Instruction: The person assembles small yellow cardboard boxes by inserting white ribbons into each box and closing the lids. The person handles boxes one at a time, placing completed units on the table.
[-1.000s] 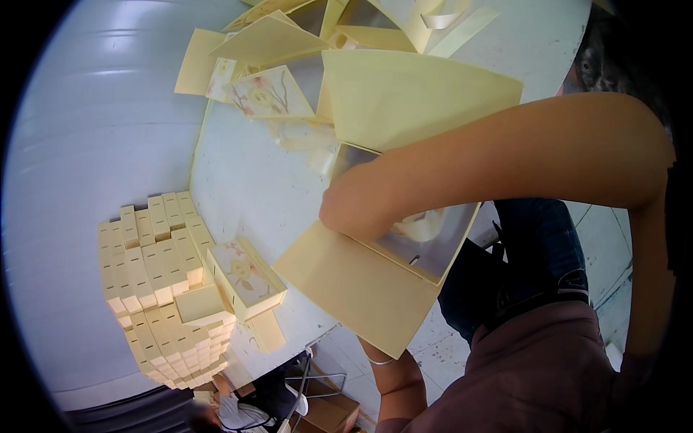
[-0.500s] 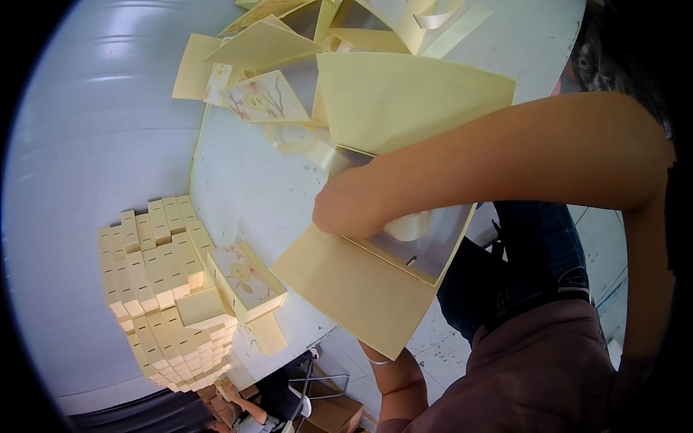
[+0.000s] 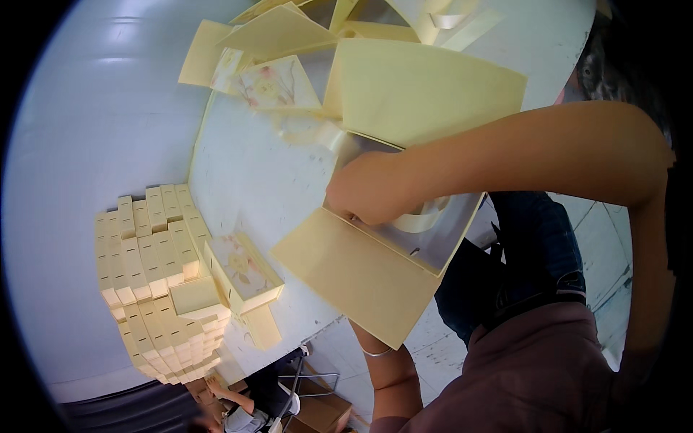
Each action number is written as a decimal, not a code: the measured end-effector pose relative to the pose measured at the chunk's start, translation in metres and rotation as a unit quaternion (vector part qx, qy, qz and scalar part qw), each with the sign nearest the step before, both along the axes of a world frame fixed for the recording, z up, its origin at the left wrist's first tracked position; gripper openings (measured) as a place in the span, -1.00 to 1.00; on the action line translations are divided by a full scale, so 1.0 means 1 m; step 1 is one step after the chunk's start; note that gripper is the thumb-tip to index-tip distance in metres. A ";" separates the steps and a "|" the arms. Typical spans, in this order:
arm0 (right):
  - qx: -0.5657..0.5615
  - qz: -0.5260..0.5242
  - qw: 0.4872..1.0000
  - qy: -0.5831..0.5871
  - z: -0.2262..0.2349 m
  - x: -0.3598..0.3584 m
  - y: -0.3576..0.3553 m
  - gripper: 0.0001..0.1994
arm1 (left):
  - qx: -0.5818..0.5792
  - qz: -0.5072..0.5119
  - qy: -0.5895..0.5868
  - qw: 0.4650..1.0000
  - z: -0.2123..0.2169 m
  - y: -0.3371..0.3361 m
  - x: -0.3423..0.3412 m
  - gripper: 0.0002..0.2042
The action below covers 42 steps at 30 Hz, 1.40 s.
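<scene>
An open cream box (image 3: 465, 209) with a grey interior lies tilted at the table's edge. Its large lid panel (image 3: 433, 90) stands up at the far side, and a wide flap (image 3: 354, 274) folds out on the near side. My right hand (image 3: 372, 189) is inside, closed in a fist against the flap-side wall; its fingertips are hidden. A cream ribbon (image 3: 419, 220) curls within the box just below that hand. Along the wall is a small dark slot (image 3: 414, 252). My left forearm (image 3: 390, 375), with a bracelet, reaches under the flap, which hides my left hand.
Many small cream boxes (image 3: 148, 260) are stacked at the left beside a flowered box (image 3: 245, 267). More open boxes, a flowered panel (image 3: 278, 85) and loose ribbon (image 3: 473, 29) lie at the far side of the table (image 3: 238, 159). Another person (image 3: 238, 404) is at lower left.
The view has shifted slightly. My right fist stays at the same inner wall and has turned a little, with fingertips pressed lower by it. More of the curled ribbon shows below.
</scene>
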State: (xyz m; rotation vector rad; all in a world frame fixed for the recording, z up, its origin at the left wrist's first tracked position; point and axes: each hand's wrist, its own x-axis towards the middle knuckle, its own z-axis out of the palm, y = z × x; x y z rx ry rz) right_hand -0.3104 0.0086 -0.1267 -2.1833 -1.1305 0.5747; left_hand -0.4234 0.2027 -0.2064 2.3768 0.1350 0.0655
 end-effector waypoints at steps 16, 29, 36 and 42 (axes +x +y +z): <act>-0.079 -0.202 0.864 -0.454 0.004 0.024 -0.024 -0.67 | 0.025 0.272 -0.016 0.962 0.021 0.084 -0.134 -0.92; 0.412 -0.177 0.852 0.269 0.059 0.018 -0.044 -0.83 | 0.207 0.401 -0.090 0.888 0.065 0.091 -0.134 -0.63; 0.061 -0.121 0.968 0.212 0.064 -0.023 -0.067 -0.75 | -0.363 0.029 -0.103 0.926 0.079 -0.039 -0.068 -0.31; 0.279 -0.261 0.912 0.151 0.055 -0.031 -0.090 -0.66 | -0.377 0.049 -0.141 0.914 0.089 -0.082 -0.040 -0.26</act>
